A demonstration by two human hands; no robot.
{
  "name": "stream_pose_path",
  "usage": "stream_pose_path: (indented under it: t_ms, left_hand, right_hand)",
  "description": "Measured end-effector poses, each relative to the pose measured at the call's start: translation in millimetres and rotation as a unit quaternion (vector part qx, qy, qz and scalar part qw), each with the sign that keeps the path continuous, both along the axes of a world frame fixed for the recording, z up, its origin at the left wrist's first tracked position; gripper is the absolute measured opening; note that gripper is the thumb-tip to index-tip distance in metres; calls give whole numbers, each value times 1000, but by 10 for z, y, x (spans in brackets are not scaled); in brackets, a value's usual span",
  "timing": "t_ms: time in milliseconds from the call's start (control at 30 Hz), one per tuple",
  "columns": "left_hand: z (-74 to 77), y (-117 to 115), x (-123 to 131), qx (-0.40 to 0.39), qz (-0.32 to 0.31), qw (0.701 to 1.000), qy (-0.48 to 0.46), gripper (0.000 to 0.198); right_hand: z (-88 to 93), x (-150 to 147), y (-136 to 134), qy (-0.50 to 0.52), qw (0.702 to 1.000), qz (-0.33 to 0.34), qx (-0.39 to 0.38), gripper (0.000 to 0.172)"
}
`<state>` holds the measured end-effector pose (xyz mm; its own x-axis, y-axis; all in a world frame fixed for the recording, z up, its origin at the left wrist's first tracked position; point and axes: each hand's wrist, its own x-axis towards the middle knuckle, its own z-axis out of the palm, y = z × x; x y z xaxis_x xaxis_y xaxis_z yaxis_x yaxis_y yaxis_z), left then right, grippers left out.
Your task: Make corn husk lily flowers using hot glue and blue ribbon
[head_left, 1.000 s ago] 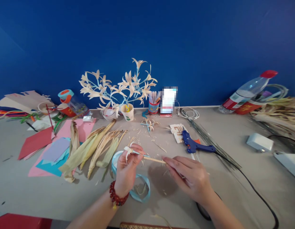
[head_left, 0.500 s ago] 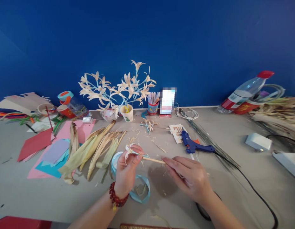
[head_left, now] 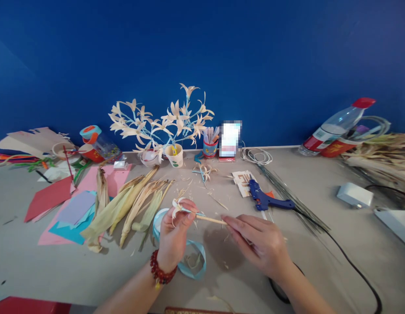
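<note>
My left hand point(head_left: 176, 235), with a red bead bracelet point(head_left: 160, 269) at the wrist, pinches a small white husk flower point(head_left: 176, 207) by its light-blue stem. A thin tan stick point(head_left: 211, 219) runs from those fingers across to my right hand point(head_left: 259, 242), whose fingertips are closed on its right end. Whether the stick is joined to the flower I cannot tell. Below and behind my left hand lies light-blue tape point(head_left: 199, 275), partly hidden by the hand. Dried corn husks point(head_left: 122, 205) are spread left of my left hand.
A blue glue gun point(head_left: 270, 200) with a black cord lies beyond my right hand, beside thin wires point(head_left: 287, 194). Husk flowers point(head_left: 176, 114) stand in a paper cup point(head_left: 175, 158) by the wall, near a lit phone point(head_left: 230, 137). Coloured paper point(head_left: 48, 198) covers the left, a tilted bottle point(head_left: 333, 128) stands right.
Both hands keep the same hold on the flower and stick. Nothing on the table has visibly moved; the view has only shifted very slightly.
</note>
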<state>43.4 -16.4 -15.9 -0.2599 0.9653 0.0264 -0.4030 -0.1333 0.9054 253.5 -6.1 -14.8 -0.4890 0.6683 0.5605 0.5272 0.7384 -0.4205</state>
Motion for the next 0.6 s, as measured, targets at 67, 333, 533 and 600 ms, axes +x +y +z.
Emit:
stream_pose_path:
  t_ms: [67, 333, 533, 600]
  left_hand:
    - [-4, 1, 0, 3, -1, 1000, -2, 10]
    - [-17, 1, -2, 7, 3, 1000, 3, 10]
    - [-21, 1, -6, 21, -2, 1000, 12, 6]
    - [-22, 2, -6, 18, 1, 1000, 9, 6]
  right_hand:
    - [2, -3, 1, 1, 1000, 0, 0, 30]
    - [33, -18, 6, 9, 1000, 1, 2, 31]
    - [22, -15, 7, 8, 1000, 3, 3, 31]
    - [12, -10, 7, 6, 1000, 3, 0, 30]
